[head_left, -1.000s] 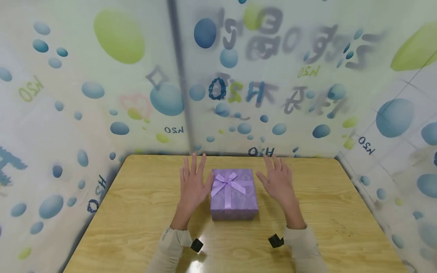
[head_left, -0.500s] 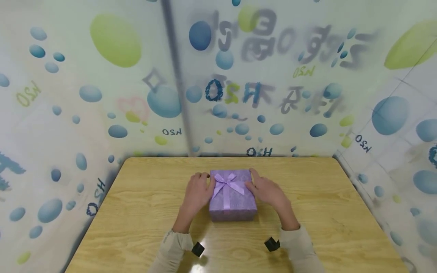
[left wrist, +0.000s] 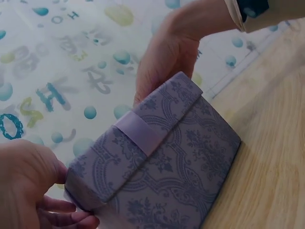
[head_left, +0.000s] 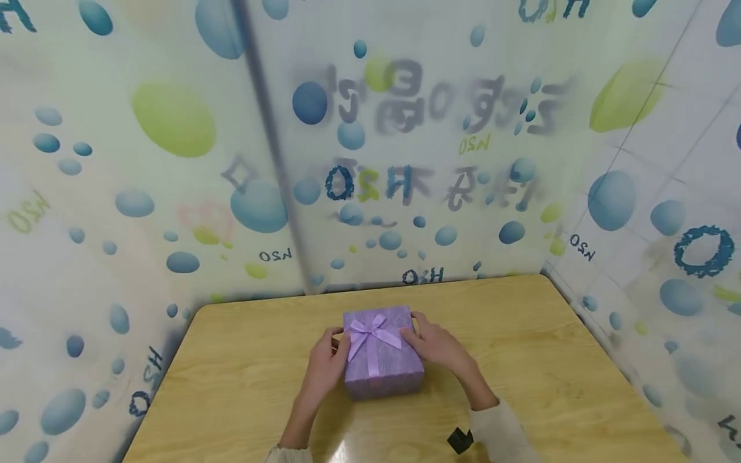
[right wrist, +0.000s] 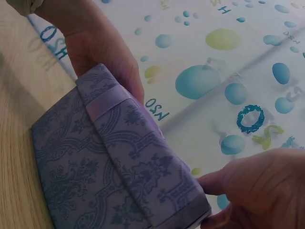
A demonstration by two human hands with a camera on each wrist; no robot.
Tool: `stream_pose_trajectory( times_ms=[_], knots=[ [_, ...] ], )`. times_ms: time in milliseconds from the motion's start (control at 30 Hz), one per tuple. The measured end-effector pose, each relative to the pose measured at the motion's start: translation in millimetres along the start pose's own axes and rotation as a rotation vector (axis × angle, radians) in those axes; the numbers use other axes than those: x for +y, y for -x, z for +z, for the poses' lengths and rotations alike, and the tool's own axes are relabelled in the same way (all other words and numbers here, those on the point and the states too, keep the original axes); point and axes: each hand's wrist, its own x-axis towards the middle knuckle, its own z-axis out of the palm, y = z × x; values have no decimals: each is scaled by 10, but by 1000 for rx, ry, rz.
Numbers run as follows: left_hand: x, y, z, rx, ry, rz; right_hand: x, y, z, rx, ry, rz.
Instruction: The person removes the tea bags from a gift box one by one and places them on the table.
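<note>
A purple patterned gift box [head_left: 393,366] with a lilac ribbon bow [head_left: 372,329] sits on the wooden table. My left hand [head_left: 324,364] grips the left side of its lid, thumb at the top edge and fingers bent below. On the opposite side my right hand [head_left: 442,346] holds the lid, its thumb on top and fingers around the far right edge. The left wrist view shows the lid [left wrist: 121,155] down over the box's lower part, with the ribbon band crossing its rim. In the right wrist view, my right thumb and fingers pinch a lid corner [right wrist: 195,202].
The light wooden table [head_left: 249,386] stretches out on both sides of the box. Behind it stands a pale wall [head_left: 376,251] printed with blue and green drops, with further walls at left and right. A small black block [head_left: 460,440] is near the right sleeve.
Both hands have gone from spread fingers beside the box to gripping its lid from two sides. The head view has tilted up and turned slightly.
</note>
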Motion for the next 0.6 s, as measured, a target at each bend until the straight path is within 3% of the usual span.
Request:
stream_pose_trajectory(
  times_ms=[133,300,600],
  knots=[
    [19,-5,7,13,59,-33,-3,-10,-38,-11,-64,-12],
    [87,-19,21,19,57,-20,13,-46,-90,-24,-106,-13],
    [81,63,-16,33,67,-20,16,1,-89,-27,-79,-14]
  ],
)
